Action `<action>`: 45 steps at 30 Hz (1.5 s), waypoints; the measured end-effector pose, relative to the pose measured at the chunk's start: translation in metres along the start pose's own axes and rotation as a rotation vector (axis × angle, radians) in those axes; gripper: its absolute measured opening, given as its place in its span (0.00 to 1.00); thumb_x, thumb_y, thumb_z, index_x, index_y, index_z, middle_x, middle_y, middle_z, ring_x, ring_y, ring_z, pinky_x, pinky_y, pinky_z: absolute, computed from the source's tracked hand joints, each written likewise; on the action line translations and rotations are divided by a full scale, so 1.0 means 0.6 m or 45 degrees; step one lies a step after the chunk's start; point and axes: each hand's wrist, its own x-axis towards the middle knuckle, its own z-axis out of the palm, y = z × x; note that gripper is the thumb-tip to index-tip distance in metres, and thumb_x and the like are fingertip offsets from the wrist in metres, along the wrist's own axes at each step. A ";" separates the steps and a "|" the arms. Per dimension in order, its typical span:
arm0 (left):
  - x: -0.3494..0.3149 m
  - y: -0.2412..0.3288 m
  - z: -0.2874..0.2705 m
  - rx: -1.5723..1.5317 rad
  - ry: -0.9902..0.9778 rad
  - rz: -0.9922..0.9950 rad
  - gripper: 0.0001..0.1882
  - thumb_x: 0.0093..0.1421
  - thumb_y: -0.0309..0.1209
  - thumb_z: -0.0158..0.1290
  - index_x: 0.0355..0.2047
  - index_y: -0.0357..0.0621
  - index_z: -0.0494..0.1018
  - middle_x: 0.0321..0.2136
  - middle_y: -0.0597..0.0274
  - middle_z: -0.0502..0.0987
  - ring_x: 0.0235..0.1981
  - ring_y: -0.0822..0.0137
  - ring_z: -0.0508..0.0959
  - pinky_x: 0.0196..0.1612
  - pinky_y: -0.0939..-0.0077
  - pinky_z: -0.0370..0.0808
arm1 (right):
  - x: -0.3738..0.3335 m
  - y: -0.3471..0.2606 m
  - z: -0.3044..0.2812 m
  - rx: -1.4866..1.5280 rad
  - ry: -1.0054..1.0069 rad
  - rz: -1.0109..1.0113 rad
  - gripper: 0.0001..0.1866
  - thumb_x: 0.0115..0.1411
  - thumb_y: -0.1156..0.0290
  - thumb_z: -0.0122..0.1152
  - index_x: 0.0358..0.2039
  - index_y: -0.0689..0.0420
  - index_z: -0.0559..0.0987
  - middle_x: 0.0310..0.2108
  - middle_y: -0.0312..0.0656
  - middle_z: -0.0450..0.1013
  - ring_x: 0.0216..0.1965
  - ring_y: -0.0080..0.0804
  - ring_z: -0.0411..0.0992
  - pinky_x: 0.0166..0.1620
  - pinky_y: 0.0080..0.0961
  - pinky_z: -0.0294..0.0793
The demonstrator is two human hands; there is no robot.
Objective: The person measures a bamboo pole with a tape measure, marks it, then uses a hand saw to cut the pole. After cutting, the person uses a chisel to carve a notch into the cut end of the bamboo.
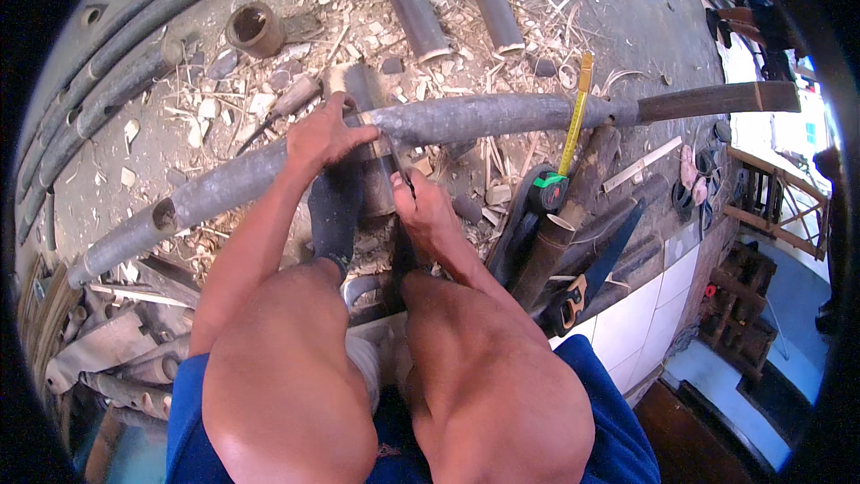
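A long grey bamboo pole lies across the view from lower left to upper right, resting over a short upright stump. My left hand presses down on top of the pole near its middle. Just below the pole, my right hand is closed around a thin dark tool whose tip touches the pole's underside. My knees and blue shorts fill the lower part of the view, and one foot in a dark sock rests beneath the pole.
A yellow tape measure with a green-black case lies extended at the right, beside a hand saw and cut bamboo tubes. More bamboo poles lie at the left and top. Chips and shavings litter the ground. A tiled ledge drops off at lower right.
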 end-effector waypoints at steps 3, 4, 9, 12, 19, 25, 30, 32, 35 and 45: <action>-0.009 0.002 -0.006 -0.024 0.040 0.047 0.48 0.50 0.65 0.61 0.62 0.45 0.67 0.52 0.41 0.80 0.53 0.45 0.81 0.56 0.53 0.75 | -0.023 0.000 -0.019 -0.048 -0.092 0.010 0.20 0.70 0.56 0.51 0.40 0.65 0.76 0.31 0.66 0.75 0.38 0.71 0.75 0.39 0.55 0.72; -0.011 0.004 -0.008 0.026 0.018 0.048 0.47 0.51 0.65 0.60 0.62 0.46 0.68 0.52 0.42 0.80 0.53 0.45 0.81 0.55 0.53 0.75 | -0.030 -0.001 -0.025 -0.097 -0.130 0.034 0.21 0.71 0.56 0.51 0.40 0.65 0.76 0.31 0.66 0.75 0.38 0.71 0.75 0.40 0.54 0.72; -0.042 0.016 0.001 0.252 0.090 0.207 0.49 0.48 0.70 0.60 0.61 0.49 0.71 0.57 0.44 0.75 0.57 0.46 0.78 0.57 0.52 0.75 | -0.036 0.000 -0.038 0.063 -0.070 0.200 0.20 0.71 0.57 0.51 0.47 0.64 0.78 0.32 0.67 0.75 0.39 0.67 0.77 0.42 0.49 0.74; -0.045 0.017 0.000 0.238 0.161 0.279 0.52 0.45 0.74 0.60 0.61 0.49 0.71 0.55 0.43 0.75 0.58 0.46 0.76 0.58 0.50 0.74 | -0.017 0.007 -0.023 0.165 0.020 -0.074 0.20 0.72 0.58 0.51 0.48 0.62 0.80 0.22 0.39 0.74 0.26 0.28 0.72 0.33 0.31 0.72; -0.041 0.015 0.001 0.223 0.156 0.261 0.55 0.44 0.78 0.57 0.62 0.50 0.72 0.55 0.44 0.76 0.58 0.47 0.76 0.58 0.50 0.73 | 0.012 0.031 -0.004 0.127 -0.026 0.025 0.18 0.72 0.62 0.51 0.49 0.63 0.80 0.21 0.36 0.73 0.23 0.25 0.71 0.29 0.29 0.71; -0.039 0.017 0.002 0.236 0.150 0.255 0.52 0.46 0.76 0.58 0.62 0.52 0.72 0.55 0.45 0.75 0.57 0.45 0.76 0.57 0.49 0.75 | 0.008 0.023 -0.009 0.132 -0.008 -0.013 0.18 0.71 0.62 0.51 0.49 0.63 0.80 0.20 0.36 0.73 0.22 0.25 0.71 0.28 0.29 0.71; -0.040 0.018 0.000 0.236 0.129 0.230 0.52 0.46 0.75 0.58 0.62 0.54 0.72 0.56 0.47 0.75 0.59 0.46 0.76 0.58 0.50 0.75 | 0.004 0.008 -0.011 0.165 -0.002 0.029 0.17 0.70 0.61 0.52 0.45 0.62 0.79 0.22 0.54 0.73 0.26 0.50 0.75 0.32 0.42 0.73; -0.040 0.018 0.000 0.241 0.139 0.234 0.52 0.46 0.75 0.58 0.62 0.54 0.72 0.56 0.47 0.75 0.58 0.46 0.76 0.58 0.50 0.75 | 0.005 0.006 -0.011 0.152 0.013 0.031 0.17 0.70 0.60 0.52 0.43 0.62 0.79 0.24 0.63 0.74 0.28 0.63 0.77 0.34 0.50 0.74; -0.040 0.017 0.001 0.271 0.156 0.237 0.51 0.47 0.75 0.57 0.62 0.54 0.73 0.56 0.47 0.75 0.58 0.46 0.76 0.57 0.50 0.75 | 0.012 0.007 -0.007 0.099 0.008 0.038 0.17 0.70 0.60 0.51 0.42 0.62 0.79 0.25 0.64 0.75 0.29 0.66 0.77 0.34 0.52 0.74; -0.038 0.008 0.004 0.236 0.195 0.283 0.45 0.54 0.73 0.53 0.61 0.54 0.74 0.55 0.45 0.76 0.57 0.46 0.77 0.57 0.48 0.74 | -0.014 0.015 -0.022 -0.132 -0.031 0.008 0.19 0.69 0.58 0.50 0.42 0.64 0.78 0.30 0.67 0.76 0.38 0.71 0.76 0.40 0.56 0.73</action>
